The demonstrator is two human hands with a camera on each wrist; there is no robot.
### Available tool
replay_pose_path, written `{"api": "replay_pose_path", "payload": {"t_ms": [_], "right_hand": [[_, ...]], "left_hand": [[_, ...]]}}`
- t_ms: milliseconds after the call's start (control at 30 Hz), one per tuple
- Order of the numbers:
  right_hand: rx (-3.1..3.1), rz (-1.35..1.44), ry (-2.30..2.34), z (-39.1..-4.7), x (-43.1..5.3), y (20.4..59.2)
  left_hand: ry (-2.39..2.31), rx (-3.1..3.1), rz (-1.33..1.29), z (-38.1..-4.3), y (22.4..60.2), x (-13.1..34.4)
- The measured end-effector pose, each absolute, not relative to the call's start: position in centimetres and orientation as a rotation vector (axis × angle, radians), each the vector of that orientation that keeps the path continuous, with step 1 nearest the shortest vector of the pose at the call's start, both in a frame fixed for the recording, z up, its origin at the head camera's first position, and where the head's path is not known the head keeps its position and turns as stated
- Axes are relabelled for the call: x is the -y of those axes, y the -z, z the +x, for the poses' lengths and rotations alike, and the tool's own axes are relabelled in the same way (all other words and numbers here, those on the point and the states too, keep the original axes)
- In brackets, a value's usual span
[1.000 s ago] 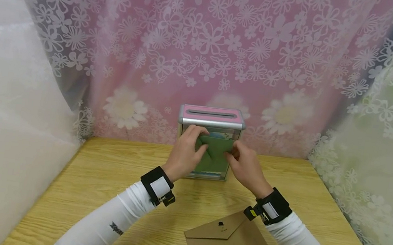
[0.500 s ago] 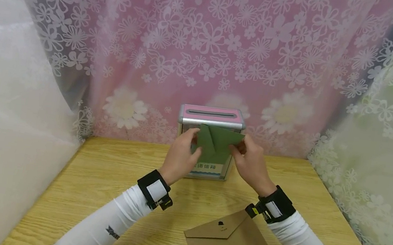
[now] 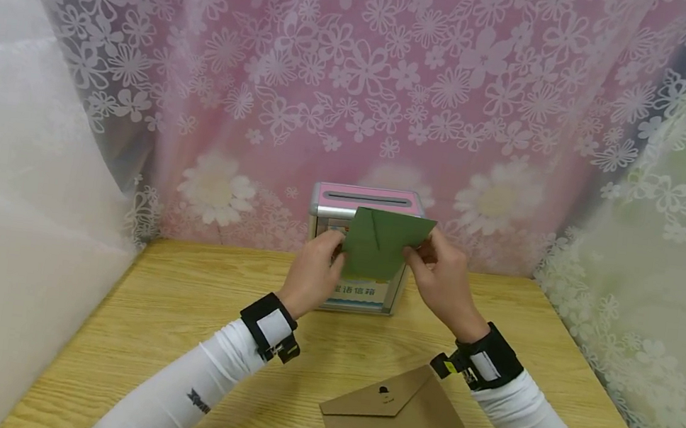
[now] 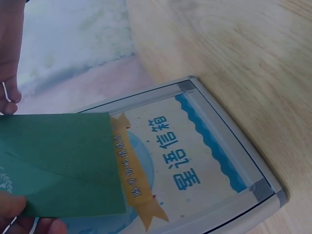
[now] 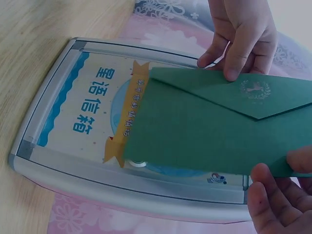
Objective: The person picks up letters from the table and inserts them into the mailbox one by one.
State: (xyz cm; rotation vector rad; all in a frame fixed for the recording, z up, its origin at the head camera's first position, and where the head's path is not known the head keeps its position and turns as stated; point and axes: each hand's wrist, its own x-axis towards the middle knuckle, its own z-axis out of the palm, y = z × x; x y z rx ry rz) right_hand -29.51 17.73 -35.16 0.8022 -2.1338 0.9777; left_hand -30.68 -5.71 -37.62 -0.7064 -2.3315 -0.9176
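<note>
Green env. point(image 3: 386, 248), head: held before box point(image 3: 357, 203), long axis w/ box ht.; L hand point(image 3: 313, 271) & R hand point(image 3: 446, 277) each pinch a long edge. L wrist: short end toward lettering point(image 4: 169, 141). R wrist: flap point(image 5: 258, 100) tip points R hand's way.

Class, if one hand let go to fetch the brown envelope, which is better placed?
Probably the right hand: the brown envelope lies nearer its wrist. The left hand also pinches the green envelope, so might hold it alone.
</note>
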Motion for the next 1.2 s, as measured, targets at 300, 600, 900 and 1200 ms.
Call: {"api": "replay_pose_path", "payload": {"t_ms": [300, 600, 900, 1200], "right_hand": [[2.160, 0.794, -0.933, -29.7, -17.7, 35.2], [2.131, 0.793, -0.973, -29.8, -17.4, 34.2], [2.129, 0.740, -1.088, -29.7, -17.4, 32.9], [2.111, 0.749, -1.163, -27.7, -16.3, 30.0]], "left_hand": [[0.959, 2.219, -0.729, -30.8, 36.3, 5.4], [0.958, 2.185, -0.757, -30.8, 34.8, 5.2], [1.021, 2.202, -0.796, -31.0, 34.0, 5.0], [1.029, 2.209, -0.803, -31.1, 33.8, 4.8]]}}
